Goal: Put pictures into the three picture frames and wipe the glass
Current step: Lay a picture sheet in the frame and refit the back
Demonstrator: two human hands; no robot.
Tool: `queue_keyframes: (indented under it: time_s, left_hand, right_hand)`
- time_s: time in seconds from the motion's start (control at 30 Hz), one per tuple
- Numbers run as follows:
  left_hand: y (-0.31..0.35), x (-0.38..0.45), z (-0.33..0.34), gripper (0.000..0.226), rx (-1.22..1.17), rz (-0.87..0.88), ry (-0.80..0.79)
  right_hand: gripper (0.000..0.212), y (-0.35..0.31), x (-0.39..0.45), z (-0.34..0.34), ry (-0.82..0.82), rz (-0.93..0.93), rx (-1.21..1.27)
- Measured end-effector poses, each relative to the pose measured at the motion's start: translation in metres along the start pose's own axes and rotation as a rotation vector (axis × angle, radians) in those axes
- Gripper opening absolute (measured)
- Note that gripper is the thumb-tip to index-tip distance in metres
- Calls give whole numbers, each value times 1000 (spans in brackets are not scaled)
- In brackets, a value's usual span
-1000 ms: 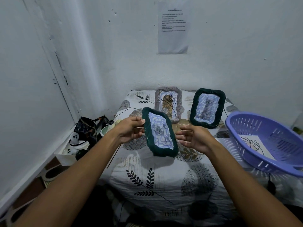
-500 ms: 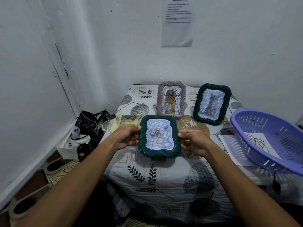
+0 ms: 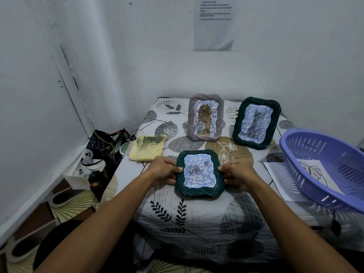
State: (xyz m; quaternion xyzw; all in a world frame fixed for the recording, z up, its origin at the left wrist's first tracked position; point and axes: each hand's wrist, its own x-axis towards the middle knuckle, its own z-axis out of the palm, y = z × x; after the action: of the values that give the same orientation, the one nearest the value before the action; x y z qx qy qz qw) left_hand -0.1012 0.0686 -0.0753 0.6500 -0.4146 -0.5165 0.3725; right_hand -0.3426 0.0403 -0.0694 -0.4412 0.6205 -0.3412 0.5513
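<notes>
Person, head-cam view: two forearms + hands visible. Left hand (image 3: pixel 163 170), right hand (image 3: pixel 239 175). Both arms bare to frame edge, no sleeves seen. No rings, watch, gloves or bands visible on either.

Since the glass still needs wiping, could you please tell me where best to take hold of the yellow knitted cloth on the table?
Pinch the yellow knitted cloth at its near edge, coming from above with the left hand, which is closest. It lies flat and limp beside the front green frame, so the fingers can gather a fold anywhere along that edge.
</notes>
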Motion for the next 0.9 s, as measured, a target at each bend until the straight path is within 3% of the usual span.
queue_keyframes:
  time_s: [0.3, 0.6, 0.8, 0.9]
  left_hand:
    - [7, 12, 13, 10, 206, 48, 89]
    - [18, 14, 30, 27, 397, 103, 85]
    - [20, 15, 33, 9, 501, 150, 101]
    - [18, 16, 31, 11, 540, 179, 91]
  right_hand:
    - [4, 4, 12, -1, 101, -97, -290]
    - [6, 2, 13, -11, 122, -167, -510]
    - [6, 3, 17, -13, 123, -175, -615]
    - [7, -1, 18, -11, 144, -176, -808]
